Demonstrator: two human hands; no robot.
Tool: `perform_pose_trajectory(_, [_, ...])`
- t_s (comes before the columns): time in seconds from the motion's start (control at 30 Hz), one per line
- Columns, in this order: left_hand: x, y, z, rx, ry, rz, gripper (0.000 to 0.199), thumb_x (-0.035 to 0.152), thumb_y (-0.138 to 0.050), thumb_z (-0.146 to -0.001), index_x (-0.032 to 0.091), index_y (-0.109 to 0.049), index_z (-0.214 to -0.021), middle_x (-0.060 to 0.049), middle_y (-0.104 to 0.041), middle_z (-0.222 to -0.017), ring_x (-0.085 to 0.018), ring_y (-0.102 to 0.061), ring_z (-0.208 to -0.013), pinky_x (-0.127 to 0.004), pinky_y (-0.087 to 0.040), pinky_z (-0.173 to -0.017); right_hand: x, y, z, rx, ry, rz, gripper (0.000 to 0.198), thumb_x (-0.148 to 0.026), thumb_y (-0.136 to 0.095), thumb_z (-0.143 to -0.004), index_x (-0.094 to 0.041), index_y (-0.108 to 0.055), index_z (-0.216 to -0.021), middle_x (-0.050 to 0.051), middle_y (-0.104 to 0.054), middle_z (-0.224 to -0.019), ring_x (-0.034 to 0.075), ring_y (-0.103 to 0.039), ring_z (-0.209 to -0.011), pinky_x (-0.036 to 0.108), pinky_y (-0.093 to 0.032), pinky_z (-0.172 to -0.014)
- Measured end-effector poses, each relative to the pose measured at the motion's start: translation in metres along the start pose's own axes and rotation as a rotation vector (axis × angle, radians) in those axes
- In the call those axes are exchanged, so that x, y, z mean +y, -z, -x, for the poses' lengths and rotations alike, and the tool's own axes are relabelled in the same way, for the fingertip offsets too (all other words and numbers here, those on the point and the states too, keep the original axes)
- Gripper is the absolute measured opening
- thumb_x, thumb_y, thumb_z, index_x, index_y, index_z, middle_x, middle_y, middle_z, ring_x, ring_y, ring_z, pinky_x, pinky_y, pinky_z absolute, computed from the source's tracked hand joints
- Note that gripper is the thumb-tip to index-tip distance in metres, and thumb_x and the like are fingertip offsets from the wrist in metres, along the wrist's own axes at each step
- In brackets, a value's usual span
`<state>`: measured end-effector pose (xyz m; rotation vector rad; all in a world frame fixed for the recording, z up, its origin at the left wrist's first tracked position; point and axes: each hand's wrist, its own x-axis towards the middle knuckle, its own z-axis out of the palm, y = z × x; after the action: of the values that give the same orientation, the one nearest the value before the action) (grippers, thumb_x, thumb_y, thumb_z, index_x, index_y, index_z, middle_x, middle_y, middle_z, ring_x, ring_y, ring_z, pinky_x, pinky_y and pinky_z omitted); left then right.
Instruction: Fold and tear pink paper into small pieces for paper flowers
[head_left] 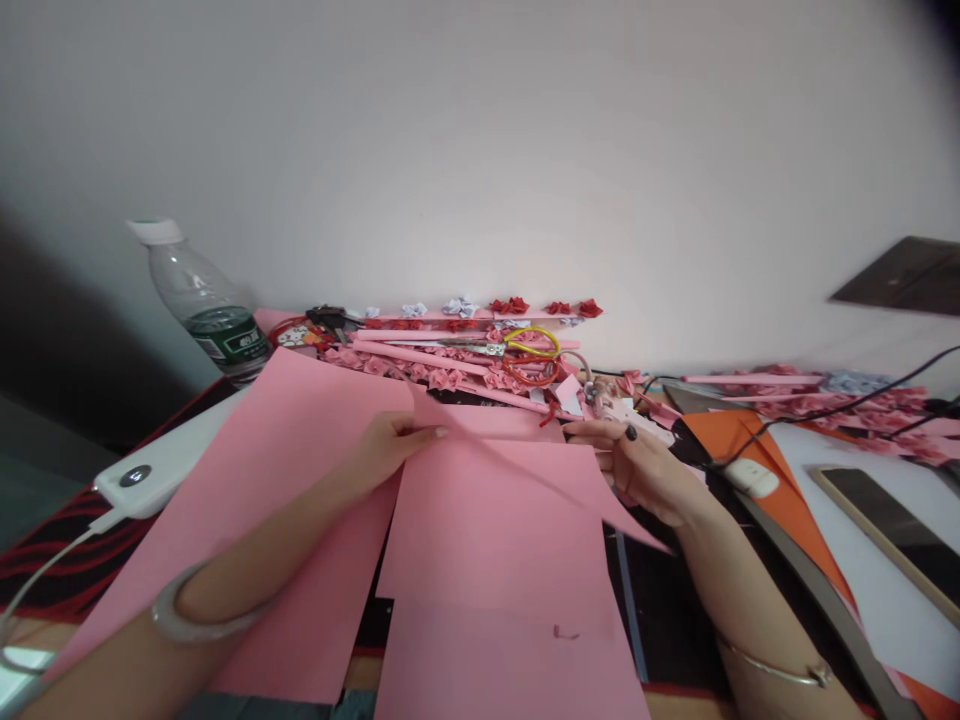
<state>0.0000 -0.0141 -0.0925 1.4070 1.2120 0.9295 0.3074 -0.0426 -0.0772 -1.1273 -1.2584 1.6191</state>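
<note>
My left hand (397, 445) pinches the far left part of a pink paper sheet (480, 424), thumb on top. At the sheet's far right end, my right hand (645, 470) has its fingers bent around the edge, one dark ring or nail showing. A loose pink flap with a slanting edge stretches between both hands, slightly blurred. Below lie more pink sheets (495, 540), the nearest with a small dark mark. Under my left forearm rests a large pink sheet (300, 620).
Scissors (532, 345) with yellow and red handles lie on pink paper rods and folded paper flowers (450, 378) by the wall. A water bottle (217, 310) and white power bank (165, 460) stand left. A phone (892, 530), white mouse (752, 478) and orange paper (727, 435) lie right.
</note>
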Motion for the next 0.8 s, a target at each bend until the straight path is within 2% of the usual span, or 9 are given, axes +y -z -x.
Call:
perform_pose_trajectory(0.13, [-0.001,-0.002,0.001,-0.075,0.083,0.07,0.032,0.044,-0.06,-0.07,0.014,-0.065,-0.076,-0.004,-0.066,-0.07,-0.018,-0.059,-0.06,-0.026,-0.042,-0.052,0.001,-0.004,0.001,0.06,0.005,0.123,0.044,-0.05,-0.067,-0.062,-0.021,-0.066,-0.095,0.007,-0.067,-0.078,0.019,-0.062,-0.07,0.026,-0.05,-0.058])
perform_pose_trajectory(0.27, [-0.005,0.001,0.002,-0.019,0.095,0.024,0.038,0.05,-0.056,-0.072,0.013,-0.058,-0.064,-0.001,-0.057,-0.056,-0.013,-0.052,-0.048,-0.021,-0.034,-0.044,0.004,-0.01,0.0,-0.004,0.046,0.141,0.026,-0.036,-0.068,-0.068,-0.02,-0.067,-0.088,0.005,-0.066,-0.079,0.018,-0.061,-0.072,0.03,-0.05,-0.066])
perform_pose_trajectory(0.4, [-0.009,0.003,0.001,-0.001,0.092,0.028,0.039,0.051,-0.053,-0.074,0.014,-0.056,-0.062,0.001,-0.053,-0.054,-0.012,-0.049,-0.045,-0.022,-0.032,-0.043,0.004,-0.012,-0.002,-0.061,0.036,0.031,0.029,-0.043,-0.055,-0.078,-0.019,-0.066,-0.091,0.006,-0.065,-0.077,0.016,-0.059,-0.068,0.029,-0.047,-0.064])
perform_pose_trajectory(0.5, [-0.012,0.003,0.0,-0.01,0.108,0.086,0.038,0.051,-0.053,-0.074,0.014,-0.057,-0.064,0.001,-0.054,-0.055,-0.012,-0.05,-0.045,-0.022,-0.034,-0.044,0.004,-0.012,-0.004,-0.059,0.025,0.035,0.032,-0.045,-0.053,-0.078,-0.018,-0.064,-0.092,0.006,-0.063,-0.078,0.015,-0.057,-0.068,0.028,-0.045,-0.064])
perform_pose_trajectory(0.6, [-0.012,0.002,0.0,-0.041,0.141,0.109,0.039,0.051,-0.052,-0.074,0.013,-0.061,-0.072,-0.003,-0.06,-0.061,-0.015,-0.055,-0.049,-0.024,-0.039,-0.046,0.007,-0.014,-0.007,0.063,0.08,0.162,0.022,-0.039,-0.063,-0.072,-0.017,-0.062,-0.073,0.001,-0.057,-0.066,0.011,-0.049,-0.057,0.022,-0.041,-0.056])
perform_pose_trajectory(0.7, [-0.008,0.0,0.001,-0.052,0.115,0.101,0.039,0.05,-0.054,-0.074,0.013,-0.063,-0.08,-0.005,-0.063,-0.069,-0.018,-0.059,-0.057,-0.025,-0.044,-0.05,0.011,-0.016,-0.009,0.214,0.142,0.239,0.032,-0.035,-0.063,-0.072,-0.016,-0.049,-0.051,-0.006,-0.039,-0.047,0.006,-0.032,-0.043,0.019,-0.027,-0.043])
perform_pose_trajectory(0.73, [-0.006,-0.001,0.001,-0.057,0.085,0.114,0.038,0.049,-0.055,-0.074,0.014,-0.062,-0.088,-0.005,-0.064,-0.073,-0.018,-0.06,-0.06,-0.026,-0.045,-0.051,0.012,-0.017,-0.009,0.245,0.148,0.233,0.032,-0.035,-0.062,-0.073,-0.017,-0.047,-0.051,-0.006,-0.037,-0.046,0.006,-0.03,-0.042,0.019,-0.024,-0.041])
perform_pose_trajectory(0.8, [-0.003,-0.002,0.002,-0.068,0.018,0.155,0.046,0.045,-0.056,-0.075,0.019,-0.053,-0.113,-0.003,-0.065,-0.077,-0.019,-0.062,-0.063,-0.026,-0.047,-0.053,0.012,-0.019,-0.01,0.289,0.143,0.187,0.019,-0.033,-0.061,-0.073,-0.017,-0.055,-0.064,-0.006,-0.041,-0.049,0.007,-0.034,-0.042,0.019,-0.026,-0.042])
